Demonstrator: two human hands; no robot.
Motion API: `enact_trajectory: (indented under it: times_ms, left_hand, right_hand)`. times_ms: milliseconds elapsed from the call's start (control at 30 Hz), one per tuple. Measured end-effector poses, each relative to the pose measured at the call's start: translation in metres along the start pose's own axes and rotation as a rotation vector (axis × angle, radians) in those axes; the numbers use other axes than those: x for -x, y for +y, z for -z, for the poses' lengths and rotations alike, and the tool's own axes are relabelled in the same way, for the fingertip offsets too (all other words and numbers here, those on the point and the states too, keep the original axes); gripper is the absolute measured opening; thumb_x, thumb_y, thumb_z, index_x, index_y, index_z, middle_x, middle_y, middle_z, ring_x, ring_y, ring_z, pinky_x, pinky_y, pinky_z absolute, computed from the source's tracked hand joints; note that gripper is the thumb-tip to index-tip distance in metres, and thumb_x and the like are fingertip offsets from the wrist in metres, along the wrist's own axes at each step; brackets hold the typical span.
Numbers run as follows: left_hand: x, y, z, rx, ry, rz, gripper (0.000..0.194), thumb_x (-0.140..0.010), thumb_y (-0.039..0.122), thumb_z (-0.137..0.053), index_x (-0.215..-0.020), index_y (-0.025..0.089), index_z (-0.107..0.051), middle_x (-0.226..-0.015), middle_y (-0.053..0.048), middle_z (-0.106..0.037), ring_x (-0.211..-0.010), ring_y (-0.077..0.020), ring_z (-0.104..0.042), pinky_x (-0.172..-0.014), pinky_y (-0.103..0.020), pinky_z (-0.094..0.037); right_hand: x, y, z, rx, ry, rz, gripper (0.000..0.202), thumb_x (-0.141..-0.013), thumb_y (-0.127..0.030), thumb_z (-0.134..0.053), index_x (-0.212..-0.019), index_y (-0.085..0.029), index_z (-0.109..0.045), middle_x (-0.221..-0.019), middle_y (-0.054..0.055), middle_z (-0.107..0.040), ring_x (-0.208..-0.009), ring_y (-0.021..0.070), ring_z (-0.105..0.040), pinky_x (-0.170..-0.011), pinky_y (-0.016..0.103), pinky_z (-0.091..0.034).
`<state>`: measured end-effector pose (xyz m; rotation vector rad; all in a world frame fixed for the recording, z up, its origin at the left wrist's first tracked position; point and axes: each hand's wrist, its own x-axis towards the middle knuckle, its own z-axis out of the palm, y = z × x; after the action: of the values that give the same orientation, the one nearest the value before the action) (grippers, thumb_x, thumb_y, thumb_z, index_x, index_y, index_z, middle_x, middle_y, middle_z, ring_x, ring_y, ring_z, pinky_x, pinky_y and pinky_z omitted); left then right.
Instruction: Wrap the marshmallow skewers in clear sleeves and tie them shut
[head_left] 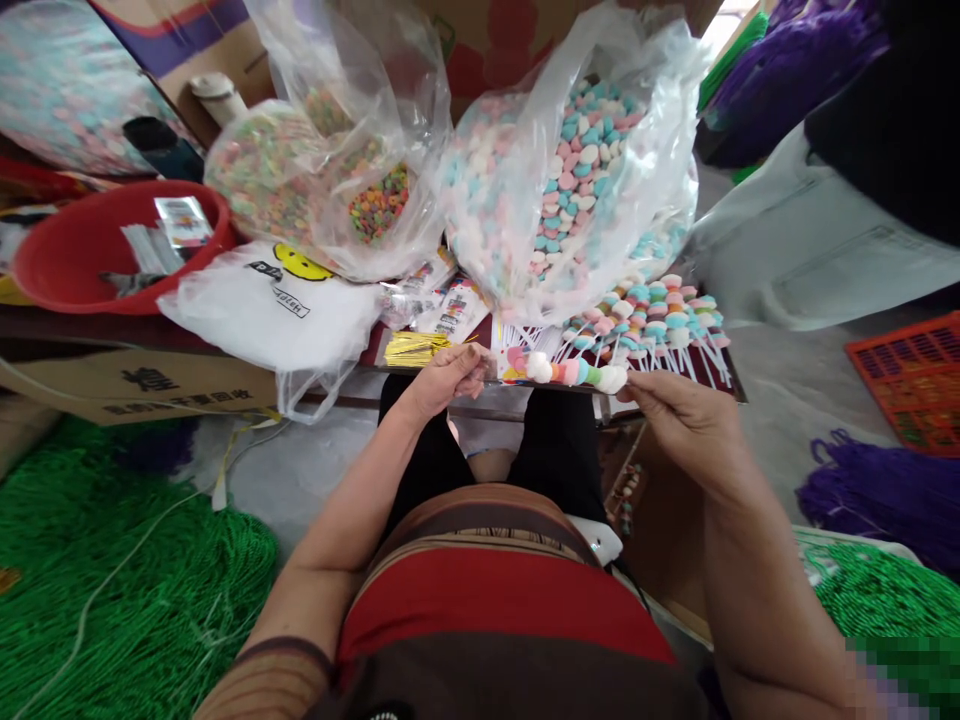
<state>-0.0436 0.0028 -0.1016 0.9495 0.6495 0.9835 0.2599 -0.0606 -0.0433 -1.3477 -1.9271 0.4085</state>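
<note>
A marshmallow-like candy skewer (576, 373) in white, pink, blue and green lies level between my hands at the table's front edge. My right hand (679, 408) is closed on its right end, fingertips pinching by the white end piece. My left hand (459, 375) pinches the edge of a small clear bag with a colourful print (514, 364). The skewer's left end is at the bag; whether it is inside I cannot tell. Just behind lie finished-looking candy skewers (652, 312) with white sticks, and a bundle of gold twist ties (416, 349).
Large plastic bags of pastel candies (577, 170) and ring candies (379, 205) stand at the back. A red basin (71, 285) holding packets and a white smiley plastic bag (262, 310) are left. Green strands (135, 540) cover the floor; an orange crate (911, 375) stands right.
</note>
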Motion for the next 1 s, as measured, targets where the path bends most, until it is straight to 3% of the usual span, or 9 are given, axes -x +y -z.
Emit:
enact_trajectory:
  times_ms: [167, 300, 500, 667, 800, 1000]
  left_hand:
    - [0.000, 0.001, 0.004, -0.078, -0.035, -0.004, 0.053, -0.077, 0.067, -0.073, -0.083, 0.014, -0.071, -0.052, 0.009, -0.041, -0.040, -0.0015, -0.026, -0.047, -0.021, -0.040]
    - [0.000, 0.007, 0.006, -0.166, -0.042, 0.012, 0.055, -0.077, 0.068, -0.073, -0.081, 0.014, -0.071, -0.051, 0.009, -0.040, -0.041, -0.0024, -0.029, -0.047, -0.020, -0.037]
    - [-0.001, 0.011, 0.008, -0.210, -0.009, 0.029, 0.060, -0.072, 0.072, -0.074, -0.084, 0.014, -0.072, -0.049, 0.009, -0.039, -0.040, -0.0025, -0.028, -0.044, -0.019, -0.031]
    - [-0.002, 0.008, 0.009, -0.203, 0.025, 0.000, 0.056, -0.077, 0.070, -0.072, -0.086, 0.014, -0.072, -0.054, 0.008, -0.040, -0.042, -0.0023, -0.028, -0.046, -0.019, -0.033]
    - [-0.002, 0.008, 0.010, -0.208, 0.012, -0.021, 0.057, -0.076, 0.070, -0.071, -0.083, 0.014, -0.072, -0.053, 0.008, -0.036, -0.042, -0.0023, -0.027, -0.045, -0.019, -0.030]
    - [0.000, 0.012, 0.009, -0.246, -0.051, -0.008, 0.057, -0.077, 0.070, -0.071, -0.084, 0.014, -0.073, -0.050, 0.008, -0.037, -0.042, -0.0033, -0.029, -0.045, -0.020, -0.029]
  right_hand:
    - [-0.001, 0.003, 0.004, 0.020, 0.002, -0.029, 0.018, -0.093, -0.032, -0.063, -0.100, -0.028, -0.079, -0.092, 0.001, -0.081, -0.081, 0.0212, -0.076, -0.078, 0.035, -0.061]
    - [-0.003, 0.003, 0.010, 0.046, -0.024, -0.060, 0.018, -0.093, -0.037, -0.064, -0.099, -0.030, -0.079, -0.083, 0.002, -0.079, -0.080, 0.0239, -0.075, -0.078, 0.039, -0.059]
    - [-0.004, 0.003, 0.017, 0.036, -0.088, -0.083, 0.023, -0.093, -0.046, -0.062, -0.096, -0.030, -0.079, -0.091, 0.006, -0.079, -0.086, 0.0263, -0.073, -0.079, 0.042, -0.057]
    - [-0.005, -0.005, 0.018, 0.008, -0.138, -0.063, 0.033, -0.094, -0.054, -0.059, -0.090, -0.028, -0.079, -0.087, 0.007, -0.077, -0.083, 0.0254, -0.071, -0.078, 0.041, -0.056]
    - [-0.007, -0.011, 0.023, -0.042, -0.234, -0.131, 0.039, -0.093, -0.060, -0.057, -0.090, -0.027, -0.078, -0.079, 0.005, -0.072, -0.069, 0.0201, -0.066, -0.064, 0.034, -0.052]
    - [-0.010, -0.011, 0.027, -0.228, -0.467, -0.373, 0.044, -0.089, -0.063, -0.062, -0.086, -0.021, -0.073, -0.058, -0.002, -0.054, -0.050, 0.0101, -0.047, -0.044, 0.022, -0.035]
